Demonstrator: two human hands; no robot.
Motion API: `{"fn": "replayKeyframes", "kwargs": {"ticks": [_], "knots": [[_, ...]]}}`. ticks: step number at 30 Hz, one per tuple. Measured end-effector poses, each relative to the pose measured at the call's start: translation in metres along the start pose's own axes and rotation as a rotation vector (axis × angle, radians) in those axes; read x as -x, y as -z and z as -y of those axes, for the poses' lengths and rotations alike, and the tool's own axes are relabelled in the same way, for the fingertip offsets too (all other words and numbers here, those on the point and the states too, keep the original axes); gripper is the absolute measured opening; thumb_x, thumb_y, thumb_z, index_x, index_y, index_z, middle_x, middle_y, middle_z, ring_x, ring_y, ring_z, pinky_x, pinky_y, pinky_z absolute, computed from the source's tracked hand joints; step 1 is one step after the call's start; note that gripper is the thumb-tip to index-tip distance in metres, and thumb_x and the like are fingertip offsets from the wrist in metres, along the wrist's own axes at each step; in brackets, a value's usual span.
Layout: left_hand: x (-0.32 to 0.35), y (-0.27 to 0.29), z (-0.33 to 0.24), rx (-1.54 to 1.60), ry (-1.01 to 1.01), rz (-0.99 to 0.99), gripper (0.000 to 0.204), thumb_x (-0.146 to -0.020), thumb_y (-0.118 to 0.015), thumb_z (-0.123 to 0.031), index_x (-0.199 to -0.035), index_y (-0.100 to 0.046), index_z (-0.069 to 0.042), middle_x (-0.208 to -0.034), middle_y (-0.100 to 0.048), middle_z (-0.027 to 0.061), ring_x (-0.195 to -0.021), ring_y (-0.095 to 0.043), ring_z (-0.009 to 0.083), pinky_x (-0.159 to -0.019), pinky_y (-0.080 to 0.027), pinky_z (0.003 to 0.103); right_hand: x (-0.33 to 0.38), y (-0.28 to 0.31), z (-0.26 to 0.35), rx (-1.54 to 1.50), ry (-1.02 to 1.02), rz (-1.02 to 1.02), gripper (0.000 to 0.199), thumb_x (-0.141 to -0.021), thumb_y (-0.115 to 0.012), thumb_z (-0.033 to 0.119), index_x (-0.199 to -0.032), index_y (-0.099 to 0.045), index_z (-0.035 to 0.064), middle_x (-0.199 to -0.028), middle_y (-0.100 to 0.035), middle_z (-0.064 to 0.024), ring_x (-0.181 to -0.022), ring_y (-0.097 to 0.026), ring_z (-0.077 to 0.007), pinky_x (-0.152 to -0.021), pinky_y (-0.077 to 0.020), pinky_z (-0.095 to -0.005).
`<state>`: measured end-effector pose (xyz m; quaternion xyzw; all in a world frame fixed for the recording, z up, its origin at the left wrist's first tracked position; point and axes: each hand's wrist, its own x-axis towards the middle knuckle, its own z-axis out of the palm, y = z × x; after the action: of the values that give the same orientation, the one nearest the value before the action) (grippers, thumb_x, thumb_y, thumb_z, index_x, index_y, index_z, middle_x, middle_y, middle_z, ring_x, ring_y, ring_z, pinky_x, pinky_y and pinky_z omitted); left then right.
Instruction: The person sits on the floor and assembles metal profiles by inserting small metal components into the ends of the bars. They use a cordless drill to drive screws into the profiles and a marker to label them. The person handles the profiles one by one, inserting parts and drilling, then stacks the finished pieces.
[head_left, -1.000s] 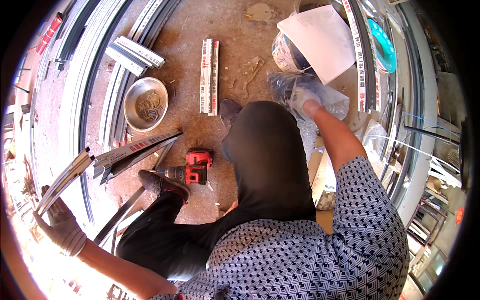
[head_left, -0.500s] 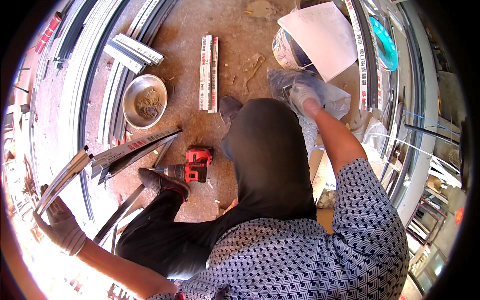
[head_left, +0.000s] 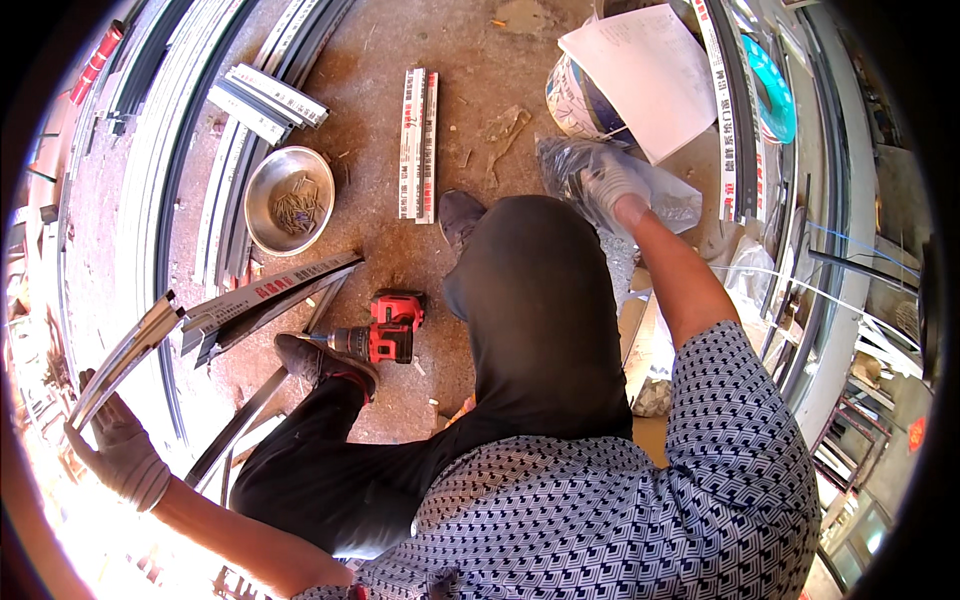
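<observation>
At the lower left, my left hand [head_left: 128, 458], in a light work glove, grips the end of a short metal profile [head_left: 125, 355]. Its far end meets a longer printed-film profile [head_left: 270, 290] that slants up toward the middle. My right hand [head_left: 615, 192], also gloved, is at a clear plastic bag [head_left: 672, 200] with dark contents, right of my raised knee. Its fingertips are lost among the bag's folds, so their grip is unclear. A red and black cordless drill [head_left: 393, 328] lies on the floor beside my left shoe [head_left: 315, 362].
A steel bowl [head_left: 258, 215] of screws stands left of centre. Short profiles [head_left: 418, 145] lie ahead; longer profiles [head_left: 185, 110] run along the left. A patterned bucket [head_left: 575, 100] with paper [head_left: 650, 75] on top stands beyond the bag. An upright profile [head_left: 728, 110] is at the right.
My right hand has shifted slightly within the bag and the plastic around it has moved. My left hand and the profile stay nearly still.
</observation>
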<state>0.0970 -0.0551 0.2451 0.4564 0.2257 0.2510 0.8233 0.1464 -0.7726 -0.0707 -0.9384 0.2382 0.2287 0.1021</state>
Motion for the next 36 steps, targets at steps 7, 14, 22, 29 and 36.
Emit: {"fn": "replayKeyframes", "kwargs": {"ticks": [7, 14, 22, 29, 36], "knots": [[0.0, -0.004, 0.005, 0.017, 0.01, -0.022, 0.079, -0.091, -0.075, -0.023, -0.147, -0.033, 0.014, -0.148, -0.046, 0.0296, -0.139, -0.049, 0.0346, -0.115, -0.049, 0.043, -0.01, -0.005, 0.003, -0.055, 0.006, -0.061, 0.054, -0.097, -0.056, 0.052, -0.142, -0.054, 0.023, -0.134, -0.063, -0.0228, -0.122, -0.062, -0.0402, -0.102, -0.0489, -0.0498], [0.003, -0.008, 0.006, 0.001, 0.014, 0.003, 0.08, -0.091, -0.076, -0.022, -0.148, -0.032, 0.013, -0.149, -0.045, 0.0278, -0.139, -0.049, 0.0334, -0.116, -0.048, 0.042, -0.019, -0.008, 0.008, -0.047, -0.07, 0.027, 0.049, -0.096, -0.059, 0.045, -0.138, -0.06, 0.02, -0.138, -0.063, -0.0163, -0.125, -0.06, -0.0388, -0.105, -0.0485, -0.0473], [-0.005, -0.009, 0.016, 0.022, 0.033, -0.008, 0.08, -0.091, -0.076, -0.021, -0.147, -0.032, 0.013, -0.149, -0.046, 0.0282, -0.137, -0.05, 0.0338, -0.115, -0.049, 0.042, -0.08, -0.046, -0.052, 0.019, 0.166, -0.04, 0.052, -0.093, -0.063, 0.048, -0.131, -0.066, 0.0125, -0.134, -0.065, -0.0199, -0.124, -0.062, -0.037, -0.104, -0.0492, -0.0442], [-0.004, -0.001, 0.004, 0.015, 0.035, 0.012, 0.081, -0.09, -0.077, -0.02, -0.148, -0.031, 0.014, -0.149, -0.046, 0.0291, -0.137, -0.051, 0.0347, -0.113, -0.051, 0.043, -0.052, -0.031, -0.006, -0.033, 0.119, 0.079, 0.061, -0.093, -0.063, 0.052, -0.132, -0.064, 0.0063, -0.133, -0.065, -0.0209, -0.124, -0.062, -0.0389, -0.104, -0.0488, -0.0441], [-0.006, 0.003, 0.004, 0.014, 0.038, 0.028, 0.084, -0.09, -0.077, -0.018, -0.151, -0.026, 0.013, -0.149, -0.046, 0.0293, -0.138, -0.05, 0.035, -0.113, -0.051, 0.043, -0.037, -0.036, 0.007, -0.086, -0.083, -0.017, 0.058, -0.095, -0.059, 0.052, -0.13, -0.066, 0.0065, -0.131, -0.065, -0.0234, -0.124, -0.061, -0.041, -0.103, -0.049, -0.0463]]}}
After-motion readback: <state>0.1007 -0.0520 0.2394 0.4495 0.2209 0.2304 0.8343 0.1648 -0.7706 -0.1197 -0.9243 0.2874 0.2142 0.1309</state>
